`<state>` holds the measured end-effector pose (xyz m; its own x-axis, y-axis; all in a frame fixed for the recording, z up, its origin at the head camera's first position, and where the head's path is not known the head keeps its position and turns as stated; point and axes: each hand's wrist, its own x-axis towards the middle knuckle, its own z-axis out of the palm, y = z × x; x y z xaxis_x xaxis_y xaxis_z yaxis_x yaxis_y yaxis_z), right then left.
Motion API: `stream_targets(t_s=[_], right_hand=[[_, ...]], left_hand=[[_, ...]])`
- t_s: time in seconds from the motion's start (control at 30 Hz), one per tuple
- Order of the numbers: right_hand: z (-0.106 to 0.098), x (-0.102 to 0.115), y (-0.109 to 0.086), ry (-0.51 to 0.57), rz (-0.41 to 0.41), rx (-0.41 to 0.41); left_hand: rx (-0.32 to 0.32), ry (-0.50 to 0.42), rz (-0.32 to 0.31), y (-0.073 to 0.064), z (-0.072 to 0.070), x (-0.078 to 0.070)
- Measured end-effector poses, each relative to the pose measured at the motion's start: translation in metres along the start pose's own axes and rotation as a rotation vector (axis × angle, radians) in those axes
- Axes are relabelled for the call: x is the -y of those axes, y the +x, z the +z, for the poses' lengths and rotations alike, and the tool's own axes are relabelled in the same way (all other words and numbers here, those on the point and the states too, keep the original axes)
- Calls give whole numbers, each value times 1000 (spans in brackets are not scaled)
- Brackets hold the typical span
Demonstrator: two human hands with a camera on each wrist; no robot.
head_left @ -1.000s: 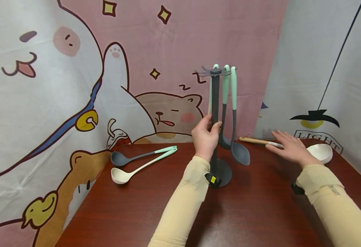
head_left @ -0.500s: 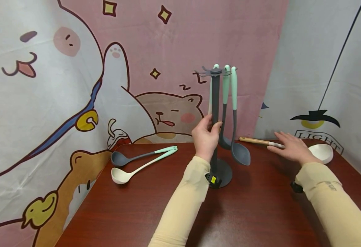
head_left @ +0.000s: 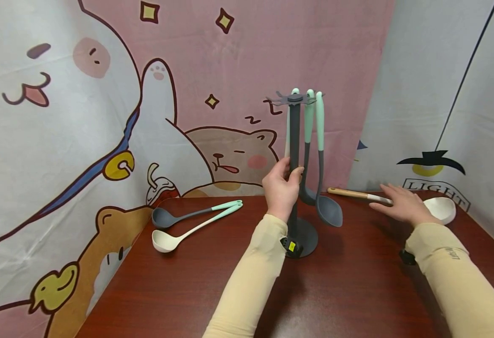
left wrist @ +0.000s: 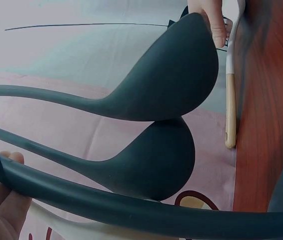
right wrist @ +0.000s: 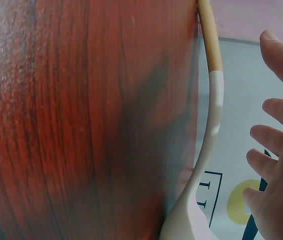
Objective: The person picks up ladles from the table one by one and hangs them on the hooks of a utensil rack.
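Gripping upright pole (head_left: 294,136): left hand (head_left: 281,190)

The table (head_left: 188,291) has a red-brown, wood-grained top. The cloth (head_left: 314,47) behind it is pink and bears printed figures: a white animal (head_left: 73,117) with a blue collar (head_left: 82,182) and yellow bell (head_left: 119,165), a brown bear (head_left: 234,164) and four-pointed stars (head_left: 225,20). At right, a lamp print (head_left: 432,162) sits above the lettering "LIGHT" (head_left: 432,188).

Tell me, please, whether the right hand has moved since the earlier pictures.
Yes. The right hand has shifted slightly rightward in the head view, away from the wooden handle, which stayed in place.
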<state>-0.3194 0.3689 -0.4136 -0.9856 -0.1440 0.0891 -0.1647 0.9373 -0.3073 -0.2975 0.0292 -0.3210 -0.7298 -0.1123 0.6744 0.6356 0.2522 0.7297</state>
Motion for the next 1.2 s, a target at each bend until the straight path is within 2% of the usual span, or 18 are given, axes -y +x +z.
stream_targets(t_s=[0.37, 1.2], right_hand=[[5, -9, 0, -14, 0, 10], [11, -16, 6, -9, 40, 46]], left_hand=[[4, -9, -29, 0, 0, 0], [7, -10, -14, 1, 0, 0]])
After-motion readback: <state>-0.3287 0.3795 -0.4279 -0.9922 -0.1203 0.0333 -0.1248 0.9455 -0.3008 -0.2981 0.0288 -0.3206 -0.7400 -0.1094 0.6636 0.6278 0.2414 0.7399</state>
